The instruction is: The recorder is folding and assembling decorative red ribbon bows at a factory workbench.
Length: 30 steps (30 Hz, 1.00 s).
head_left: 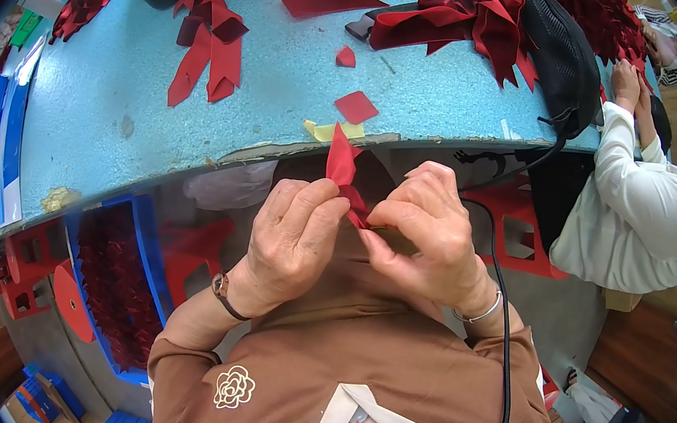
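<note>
A red ribbon (341, 161) with a pointed upper end is held between both hands, just off the table's near edge. My left hand (296, 225) pinches its middle between thumb and fingertips. My right hand (429, 227) pinches the lower part of the same ribbon, with its fingers curled. The folds between the fingers are partly hidden. Straight ahead on the blue table (283, 78) lie a red fabric square (357, 107) and a smaller red scrap (346, 57). A strip of yellow tape (333, 131) sticks to the table's edge behind the ribbon.
Red ribbon bows (485, 18) and loose ribbon tails (212, 52) heap along the far side. A black mesh bag (560, 57) lies at right, and a black cable (498, 273) runs down past my right arm. A blue crate (149, 256) stands low left. At right sits a person in white (642, 215).
</note>
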Each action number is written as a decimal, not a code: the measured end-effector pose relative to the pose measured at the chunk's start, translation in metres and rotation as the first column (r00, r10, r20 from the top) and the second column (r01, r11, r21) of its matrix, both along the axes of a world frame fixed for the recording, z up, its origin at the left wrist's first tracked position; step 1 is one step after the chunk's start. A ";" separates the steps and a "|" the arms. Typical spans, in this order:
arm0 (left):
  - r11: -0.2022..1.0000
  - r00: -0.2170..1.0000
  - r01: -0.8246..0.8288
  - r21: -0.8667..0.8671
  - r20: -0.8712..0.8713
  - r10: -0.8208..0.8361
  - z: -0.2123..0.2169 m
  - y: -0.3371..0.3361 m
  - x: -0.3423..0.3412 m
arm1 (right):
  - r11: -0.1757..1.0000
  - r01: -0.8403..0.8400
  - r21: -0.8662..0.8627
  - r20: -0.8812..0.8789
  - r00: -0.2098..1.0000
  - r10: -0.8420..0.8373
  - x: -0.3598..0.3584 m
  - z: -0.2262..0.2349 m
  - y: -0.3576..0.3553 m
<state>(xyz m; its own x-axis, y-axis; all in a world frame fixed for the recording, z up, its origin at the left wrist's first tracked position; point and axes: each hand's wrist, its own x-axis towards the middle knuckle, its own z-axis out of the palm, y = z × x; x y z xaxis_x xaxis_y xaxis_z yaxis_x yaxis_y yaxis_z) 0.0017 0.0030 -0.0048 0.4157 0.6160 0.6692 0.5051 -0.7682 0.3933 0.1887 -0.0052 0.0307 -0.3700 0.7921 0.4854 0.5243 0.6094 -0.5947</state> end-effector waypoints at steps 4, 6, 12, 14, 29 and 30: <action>1.000 1.000 -0.005 0.000 -0.006 0.005 -0.001 0.000 0.000 | 0.998 0.039 0.046 0.102 0.994 -0.043 -0.006 -0.002 -0.004; 1.000 1.000 -0.007 0.002 -0.008 0.007 -0.001 0.000 0.000 | 0.996 0.060 0.073 0.147 0.987 -0.070 -0.008 -0.003 -0.005; 0.998 0.999 -0.033 -0.044 -0.003 0.033 0.002 -0.003 -0.001 | 0.995 0.068 0.076 0.171 0.982 -0.080 -0.011 -0.006 -0.004; 0.998 0.999 -0.033 -0.052 0.005 0.034 0.001 -0.003 -0.002 | 0.994 0.069 0.089 0.194 0.977 -0.085 -0.012 -0.007 -0.004; 0.998 0.999 -0.044 -0.045 -0.015 0.043 -0.003 -0.004 0.002 | 0.995 -0.024 -0.098 -0.152 0.988 0.009 -0.016 -0.014 -0.004; 0.998 0.999 -0.044 -0.045 -0.016 0.043 -0.003 -0.004 0.002 | 0.990 -0.057 -0.129 -0.187 0.982 0.032 -0.017 -0.013 -0.004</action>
<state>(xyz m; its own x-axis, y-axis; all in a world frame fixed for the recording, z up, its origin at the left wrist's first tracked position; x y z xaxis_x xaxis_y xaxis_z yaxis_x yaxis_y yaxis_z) 0.0040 -0.0012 -0.0078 0.3973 0.6631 0.6344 0.5437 -0.7270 0.4194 0.1714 -0.0090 0.0173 -0.3205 0.8389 0.4399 0.3723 0.5386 -0.7559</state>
